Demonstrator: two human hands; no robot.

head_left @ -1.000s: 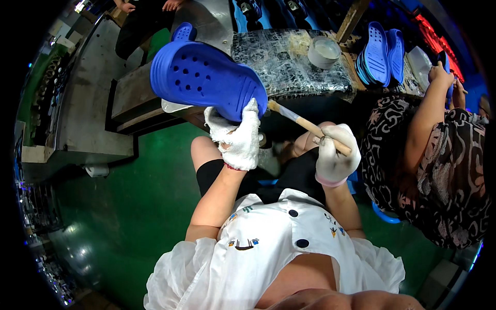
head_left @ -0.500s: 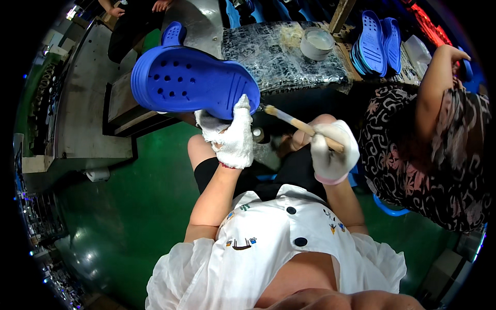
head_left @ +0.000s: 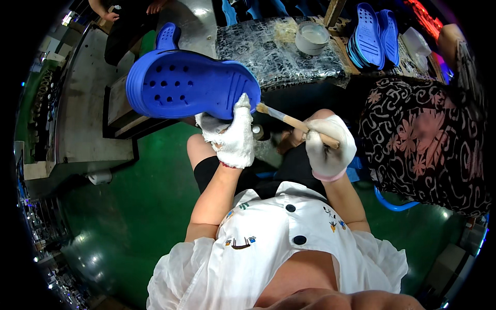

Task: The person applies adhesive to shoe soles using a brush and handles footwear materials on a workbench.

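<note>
My left hand (head_left: 231,135), in a white knit glove, grips a blue clog sole (head_left: 199,93) by its narrow end, thumb on the upper face and fingers beneath. The sole has a raised rim and several holes at its wide end, which points left. In my right hand (head_left: 330,144), also gloved in white, is a wooden-handled paintbrush (head_left: 295,124). Its bristles touch or nearly touch the rim at the sole's narrow end; exact contact is too small to tell. Another blue piece with holes (head_left: 168,36) shows just behind the sole.
A plastic-wrapped bench (head_left: 248,57) stands ahead, bearing a round white tub (head_left: 312,39). Stacked blue soles (head_left: 368,36) are at its right. A person in a patterned garment (head_left: 413,129) sits close on my right; another person's hand (head_left: 111,16) shows far left. A metal cabinet (head_left: 85,98) stands left.
The brush has moved slightly left, bringing its bristles up to the sole's rim. My left hand keeps its hold. The person at right has shifted, their arm moving toward the right edge.
</note>
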